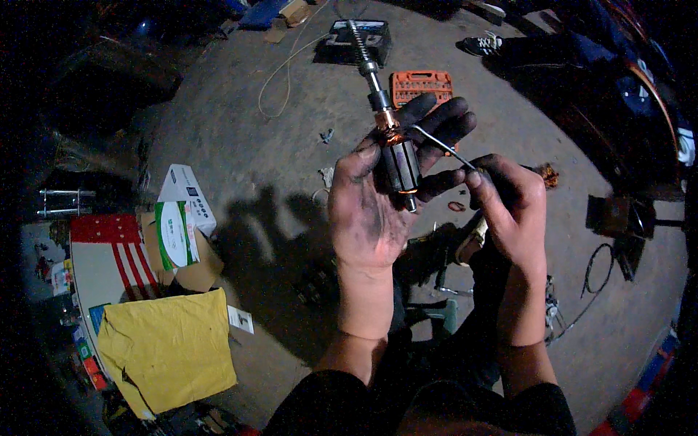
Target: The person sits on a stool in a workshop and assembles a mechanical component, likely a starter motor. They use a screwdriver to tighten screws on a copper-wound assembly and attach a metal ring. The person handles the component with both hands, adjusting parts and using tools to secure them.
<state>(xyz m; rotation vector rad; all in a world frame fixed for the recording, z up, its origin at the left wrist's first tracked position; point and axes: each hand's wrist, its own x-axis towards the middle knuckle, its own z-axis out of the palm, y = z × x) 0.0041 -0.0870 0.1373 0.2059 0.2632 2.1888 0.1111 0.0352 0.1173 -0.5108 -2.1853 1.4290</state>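
Observation:
My left hand [369, 218], palm up and blackened with grime, holds a starter motor armature [402, 163]. The armature lies across the palm and fingers, tilted, its long splined shaft pointing away from me past the fingertips. My thumb presses its side while the other fingers spread out under it. Copper shows at the commutator and at the winding ends. Between thumb and fingers, my right hand [518, 203] pinches a thin bent metal rod [442, 144]. The rod's far tip is by the copper commutator end; whether it touches, I cannot tell.
Beyond my hands, an orange socket set case [422, 78] and a black battery-like box [353, 42] sit on the concrete floor. A yellow cloth-like sheet [171, 349] and a white box [187, 196] are at left. Another person's shoe [482, 46] shows far right. A metal stand [618, 218] is at right.

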